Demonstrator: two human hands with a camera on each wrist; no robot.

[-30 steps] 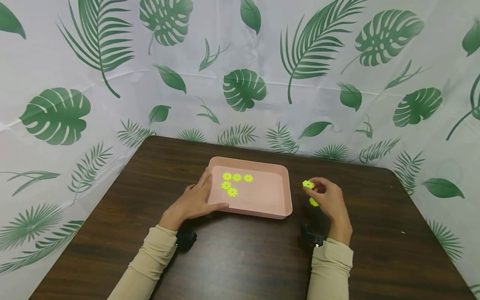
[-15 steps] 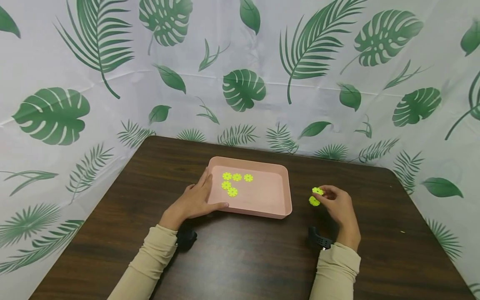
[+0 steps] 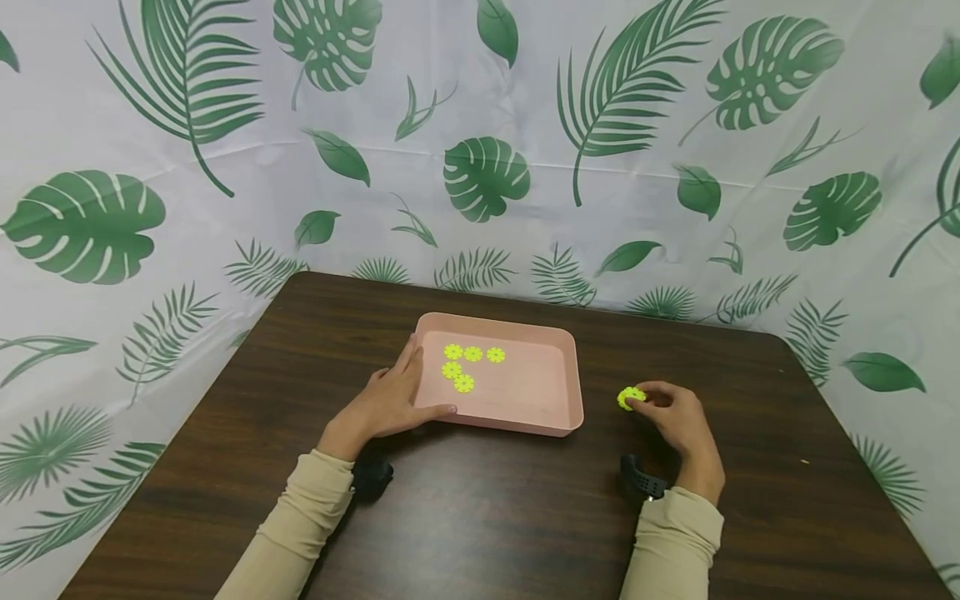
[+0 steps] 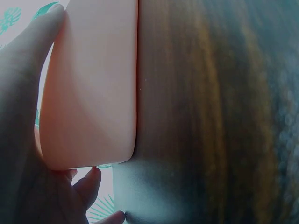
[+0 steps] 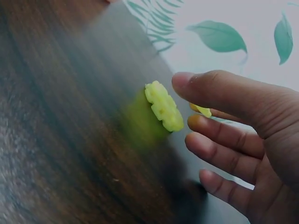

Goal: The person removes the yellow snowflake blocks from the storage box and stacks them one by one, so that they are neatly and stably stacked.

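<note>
No lettering, label, brand, number or sign can be read anywhere here

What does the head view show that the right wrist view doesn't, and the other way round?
Only head: five discs inside the tray, plus both sleeves.

Only right wrist: the palm side of the right hand, and a table disc seen edge-on.

Both: that hand, its pinched disc, the table and leafy cloth.

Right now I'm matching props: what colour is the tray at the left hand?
The tray is plain pale pink, showing best in the head view.
</note>
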